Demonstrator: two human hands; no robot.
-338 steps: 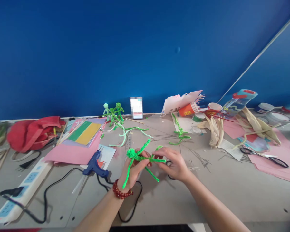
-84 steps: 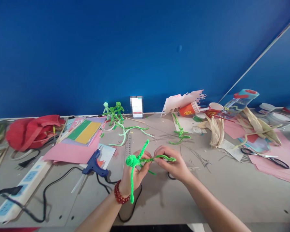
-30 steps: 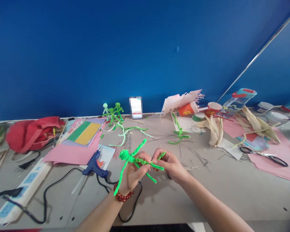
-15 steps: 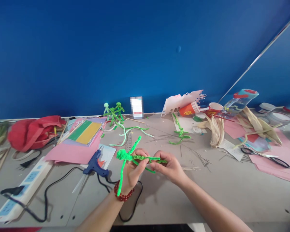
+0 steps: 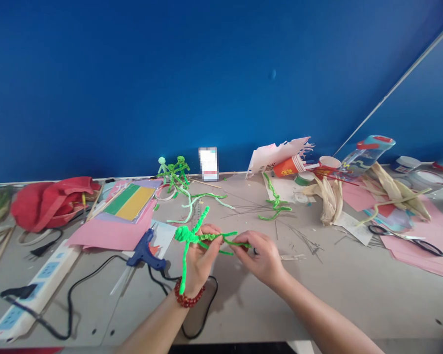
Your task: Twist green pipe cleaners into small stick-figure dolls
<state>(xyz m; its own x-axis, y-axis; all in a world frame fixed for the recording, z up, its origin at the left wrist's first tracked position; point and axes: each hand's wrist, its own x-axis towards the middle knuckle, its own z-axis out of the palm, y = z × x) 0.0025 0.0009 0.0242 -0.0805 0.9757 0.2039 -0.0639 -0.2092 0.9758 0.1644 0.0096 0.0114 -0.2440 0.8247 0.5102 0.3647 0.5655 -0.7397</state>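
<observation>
A bright green pipe-cleaner figure hangs just above the table's middle, its round head to the left and thin limbs sticking up and down. My left hand, with a red bead bracelet at the wrist, is closed round the figure's twisted body. My right hand pinches the figure's thin right-hand end between thumb and fingers. Both hands hover over a black cable loop.
A blue glue gun lies left of my hands beside a white power strip. Pink paper, a red bag, finished green figures, loose pipe cleaners, corn husks, paper cups and scissors crowd the table.
The figure has been turned and shifted slightly left; its head now sits further left and its upper limb points more steeply up. My right hand slid along toward the thin end.
</observation>
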